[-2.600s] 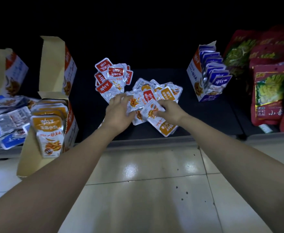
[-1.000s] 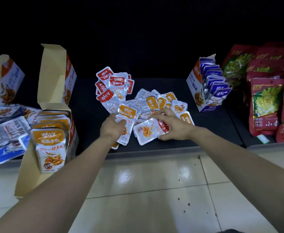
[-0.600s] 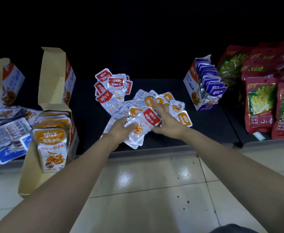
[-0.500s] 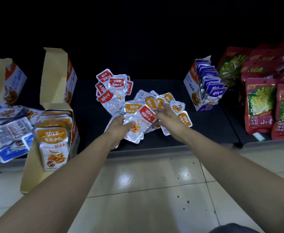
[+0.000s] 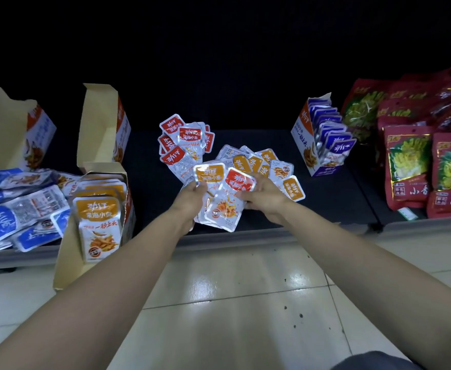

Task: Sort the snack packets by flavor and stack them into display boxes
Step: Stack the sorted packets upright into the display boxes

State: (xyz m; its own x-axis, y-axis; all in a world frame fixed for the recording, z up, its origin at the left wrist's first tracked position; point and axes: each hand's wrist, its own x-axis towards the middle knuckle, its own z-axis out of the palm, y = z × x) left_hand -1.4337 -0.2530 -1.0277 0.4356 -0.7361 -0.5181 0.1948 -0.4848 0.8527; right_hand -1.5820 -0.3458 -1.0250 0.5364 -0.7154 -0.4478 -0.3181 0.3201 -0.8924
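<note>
I see the packet fan [image 5: 223, 212] lifted off the pile [image 5: 256, 158] | left hand [image 5: 192, 193] clasps it above the shelf [image 5: 325, 198] | right hand [image 5: 265, 194], I think, pinches its red packet [image 5: 240, 180] | risk: slick foil slides, flavors mix.

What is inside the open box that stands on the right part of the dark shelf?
Purple-labelled packets stand in a row inside the box, from back to front. The packets and the side wall cover the box floor, so what lies at the bottom cannot be seen.
</note>
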